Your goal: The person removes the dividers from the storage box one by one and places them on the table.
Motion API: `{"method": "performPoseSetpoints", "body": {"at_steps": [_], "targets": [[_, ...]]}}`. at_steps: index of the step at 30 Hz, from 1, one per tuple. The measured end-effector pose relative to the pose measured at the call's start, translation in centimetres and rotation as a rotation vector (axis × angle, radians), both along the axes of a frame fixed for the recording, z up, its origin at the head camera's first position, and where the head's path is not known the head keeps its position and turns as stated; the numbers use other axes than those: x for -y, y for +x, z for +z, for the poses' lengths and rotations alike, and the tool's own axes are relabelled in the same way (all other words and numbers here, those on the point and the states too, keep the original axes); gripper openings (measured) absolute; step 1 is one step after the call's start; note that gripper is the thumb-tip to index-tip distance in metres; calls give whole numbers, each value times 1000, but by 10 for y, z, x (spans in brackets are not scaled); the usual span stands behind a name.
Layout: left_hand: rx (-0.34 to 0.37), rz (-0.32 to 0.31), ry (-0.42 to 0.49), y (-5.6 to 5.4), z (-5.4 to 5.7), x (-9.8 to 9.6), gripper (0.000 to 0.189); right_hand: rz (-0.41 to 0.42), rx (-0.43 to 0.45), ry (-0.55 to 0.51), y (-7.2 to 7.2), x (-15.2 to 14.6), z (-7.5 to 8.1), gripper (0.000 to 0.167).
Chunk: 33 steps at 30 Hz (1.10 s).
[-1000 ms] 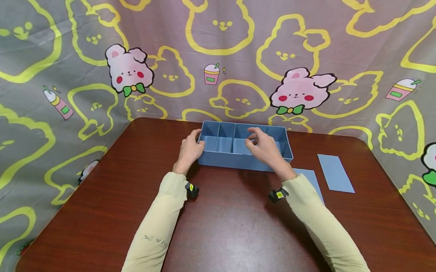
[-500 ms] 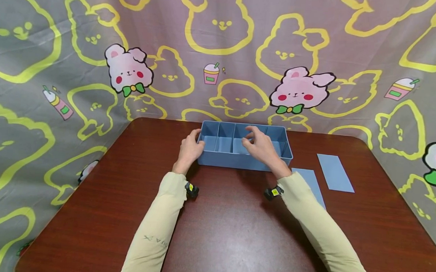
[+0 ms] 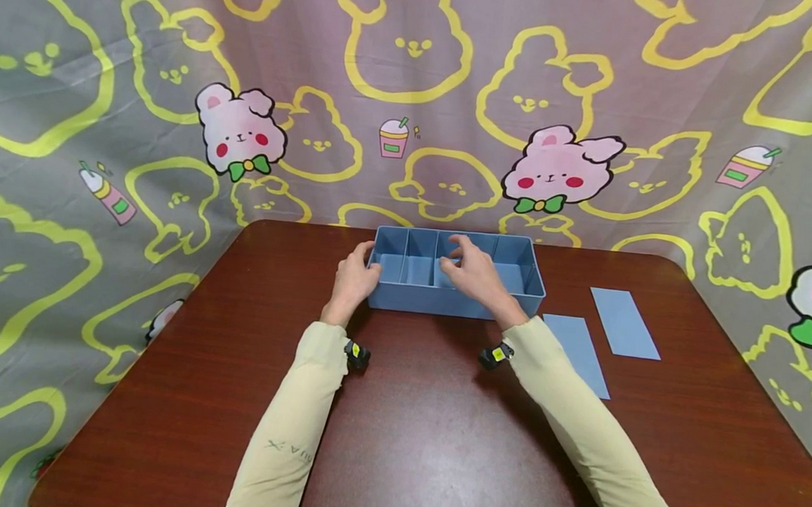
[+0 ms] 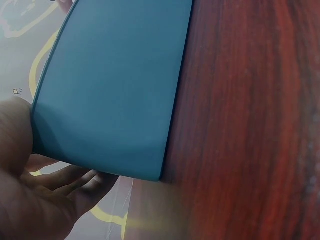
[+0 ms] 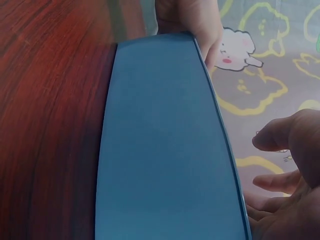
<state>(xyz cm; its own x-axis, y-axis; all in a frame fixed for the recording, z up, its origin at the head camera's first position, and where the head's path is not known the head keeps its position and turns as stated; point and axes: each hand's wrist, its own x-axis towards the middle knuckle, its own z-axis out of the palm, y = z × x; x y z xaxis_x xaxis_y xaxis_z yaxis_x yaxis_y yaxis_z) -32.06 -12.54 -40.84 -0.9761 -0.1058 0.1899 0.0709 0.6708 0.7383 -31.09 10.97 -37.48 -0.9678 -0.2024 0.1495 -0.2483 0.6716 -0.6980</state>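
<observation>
A long blue divider box (image 3: 431, 300) with thin upright partitions stands near the far edge of the table. My left hand (image 3: 354, 278) grips its left end, with the thumb at the near rim and the fingers along the end wall, as the left wrist view shows. Above the right-middle compartments hovers my right hand (image 3: 476, 275). Its thumb and fingers are loosely curved and apart, and nothing shows between them in the right wrist view. That hand covers part of the compartments behind it. The outer front wall (image 5: 160, 140) fills much of both wrist views.
Two flat blue rectangular panels lie on the brown table (image 3: 425, 436) to the right of the box: a nearer panel (image 3: 578, 355) beside my right sleeve and a farther panel (image 3: 625, 322). A patterned curtain (image 3: 448, 59) hangs behind the table and along both sides.
My right hand has slid left above the box, from the right compartments toward the middle, uncovering more of the nearer panel. The left hand and the box have stayed in place.
</observation>
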Motion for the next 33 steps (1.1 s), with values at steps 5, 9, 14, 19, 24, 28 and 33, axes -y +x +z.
{"method": "performPoseSetpoints", "body": {"at_steps": [5, 9, 14, 19, 24, 28, 33], "targets": [[0, 2, -3, 0, -1, 0, 50, -10, 19, -17, -2, 4, 0, 58], [2, -4, 4, 0, -1, 1, 51, -13, 28, -32, -5, 7, -2, 59], [9, -6, 4, 0, -2, 1, 50, -28, 42, -24, -9, 12, -5, 60], [7, -3, 2, 0, -1, 1, 50, -46, 51, -17, -12, 16, -6, 61], [6, -4, -3, -1, -1, 0, 51, -47, 82, -18, -14, 20, -5, 62], [12, -3, 0, -1, -2, 0, 51, -46, 108, -15, -17, 21, -4, 63], [17, -6, 12, -1, -1, 1, 51, -37, 127, 7, -22, 23, -3, 64]]}}
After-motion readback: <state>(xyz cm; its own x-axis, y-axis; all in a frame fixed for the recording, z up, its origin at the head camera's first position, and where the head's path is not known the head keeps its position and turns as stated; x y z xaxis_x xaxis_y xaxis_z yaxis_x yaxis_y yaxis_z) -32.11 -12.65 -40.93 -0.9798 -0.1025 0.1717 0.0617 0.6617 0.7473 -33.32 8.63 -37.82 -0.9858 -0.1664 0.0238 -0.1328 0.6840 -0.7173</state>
